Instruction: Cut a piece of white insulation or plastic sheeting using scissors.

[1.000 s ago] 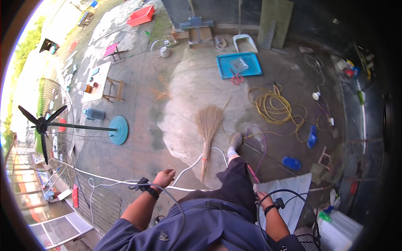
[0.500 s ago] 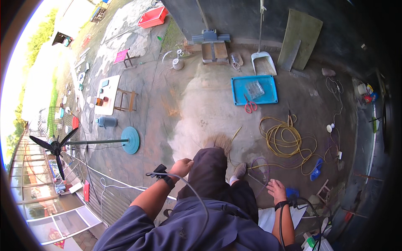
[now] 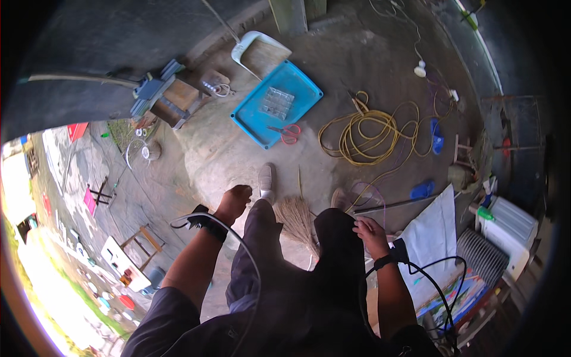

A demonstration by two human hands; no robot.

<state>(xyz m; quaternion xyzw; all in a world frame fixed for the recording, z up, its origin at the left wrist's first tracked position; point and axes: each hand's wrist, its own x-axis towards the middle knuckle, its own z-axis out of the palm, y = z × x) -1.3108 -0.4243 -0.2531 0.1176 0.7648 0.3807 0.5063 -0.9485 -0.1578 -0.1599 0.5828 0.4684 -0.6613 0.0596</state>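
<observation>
I'm walking the straw-bristled broom (image 3: pixel 295 219) across the concrete floor (image 3: pixel 226 149) between my feet, left hand (image 3: pixel 234 201) clenched empty, right hand's (image 3: pixel 370 233) grip I cannot tell; I'm keeping bristles flat, strokes short.

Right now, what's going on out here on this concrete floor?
A person is standing on the concrete, seen from above their own head. A straw broom lies on the floor between their feet, its bristles spread. The left hand hangs loosely closed by the left knee and the right hand rests at the right thigh; neither clearly grips the broom. Ahead lie a blue tray with red scissors on it and a coiled yellow rope.
</observation>
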